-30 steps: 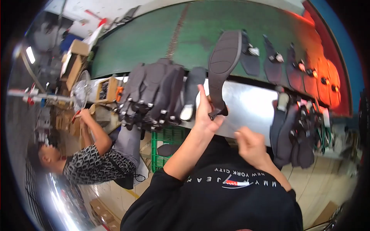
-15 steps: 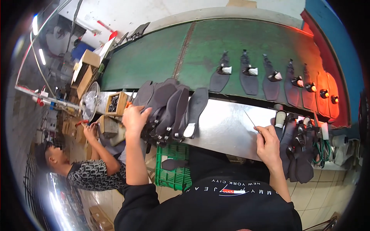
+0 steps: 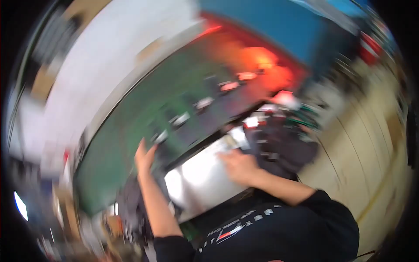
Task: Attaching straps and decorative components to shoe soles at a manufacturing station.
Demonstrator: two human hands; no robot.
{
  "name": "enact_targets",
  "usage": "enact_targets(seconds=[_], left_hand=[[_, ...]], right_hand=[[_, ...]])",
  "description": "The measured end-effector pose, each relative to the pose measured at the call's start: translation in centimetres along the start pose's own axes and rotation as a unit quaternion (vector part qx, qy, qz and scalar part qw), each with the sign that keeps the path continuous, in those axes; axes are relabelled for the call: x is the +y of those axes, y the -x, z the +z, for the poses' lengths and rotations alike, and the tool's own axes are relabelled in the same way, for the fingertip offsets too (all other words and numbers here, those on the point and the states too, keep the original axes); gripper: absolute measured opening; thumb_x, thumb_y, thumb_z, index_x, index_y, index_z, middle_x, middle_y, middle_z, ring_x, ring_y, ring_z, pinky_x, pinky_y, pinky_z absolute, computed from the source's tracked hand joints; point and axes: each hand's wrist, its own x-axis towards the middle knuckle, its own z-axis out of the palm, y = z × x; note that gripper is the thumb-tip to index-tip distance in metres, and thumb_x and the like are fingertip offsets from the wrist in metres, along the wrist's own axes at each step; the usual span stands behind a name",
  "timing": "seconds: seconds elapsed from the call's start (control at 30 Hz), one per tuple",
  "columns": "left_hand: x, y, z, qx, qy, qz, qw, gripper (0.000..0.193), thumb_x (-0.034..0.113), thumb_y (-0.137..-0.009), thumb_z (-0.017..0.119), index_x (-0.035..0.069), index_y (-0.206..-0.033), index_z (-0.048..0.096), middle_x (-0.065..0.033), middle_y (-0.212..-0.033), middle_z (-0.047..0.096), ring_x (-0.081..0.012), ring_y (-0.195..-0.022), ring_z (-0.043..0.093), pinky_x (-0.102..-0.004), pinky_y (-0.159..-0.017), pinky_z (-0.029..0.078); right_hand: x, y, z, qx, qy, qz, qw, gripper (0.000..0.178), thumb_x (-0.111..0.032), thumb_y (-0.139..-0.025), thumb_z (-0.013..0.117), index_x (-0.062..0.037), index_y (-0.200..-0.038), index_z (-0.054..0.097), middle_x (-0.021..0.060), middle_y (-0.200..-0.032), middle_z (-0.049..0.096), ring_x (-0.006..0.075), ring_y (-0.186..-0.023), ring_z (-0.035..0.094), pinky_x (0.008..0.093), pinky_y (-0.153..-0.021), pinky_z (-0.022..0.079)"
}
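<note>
Motion smears the whole head view. My left hand (image 3: 145,158) is raised over the near edge of the green conveyor belt (image 3: 113,131), thumb and fingers apart, with nothing visible in it. Just beside it lies a dark shoe sole with a white piece (image 3: 160,137). Above the shiny metal ledge (image 3: 194,185), my right hand (image 3: 240,168) reaches toward a small pale piece (image 3: 229,140) by the right-hand pile. Its fingers are too blurred to read, and no thin tool can be made out. That pile (image 3: 283,144) holds dark soles with light bits.
More dark soles with white pieces (image 3: 203,104) stand in a row on the belt, leading to a red-lit opening (image 3: 262,61) in a blue machine (image 3: 262,22). A heap of dark soles (image 3: 131,198) is left of the ledge. Green cords (image 3: 305,115) hang beyond the right pile.
My view has swung to the right. My left hand has left the sole heap and is over the belt; my right hand has moved closer to the right pile. The thin tool no longer shows.
</note>
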Motion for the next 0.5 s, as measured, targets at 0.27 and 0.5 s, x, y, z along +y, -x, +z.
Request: enact_targets(seconds=[0.27,0.5], left_hand=[[-5.7,-4.1,7.3,0.172,-0.048,0.144,0.973,0.039,0.036,-0.085,0.063,0.000,-0.099,0.067,-0.0166,-0.095,0.068,-0.0312,-0.081,0.064,-0.0384,-0.073,0.047],[-2.1,1.9,7.2,0.100,-0.030,-0.006,0.995,0.042,0.035,-0.084,0.064,0.001,-0.108,0.061,-0.0160,-0.098,0.066,-0.0320,-0.087,0.063,-0.0390,-0.075,0.047]], right_hand=[[0.3,0.7,0.4,0.033,-0.072,-0.030,0.996,0.015,-0.015,-0.077,0.060,-0.0035,-0.086,0.064,0.0225,-0.095,0.048,0.0363,-0.070,0.062,0.0439,-0.062,0.051],[0.4,0.7,0.2,0.049,-0.107,-0.031,0.993,0.025,-0.026,-0.082,0.062,-0.0045,-0.094,0.062,0.0219,-0.098,0.048,0.0363,-0.070,0.062,0.0441,-0.063,0.050]])
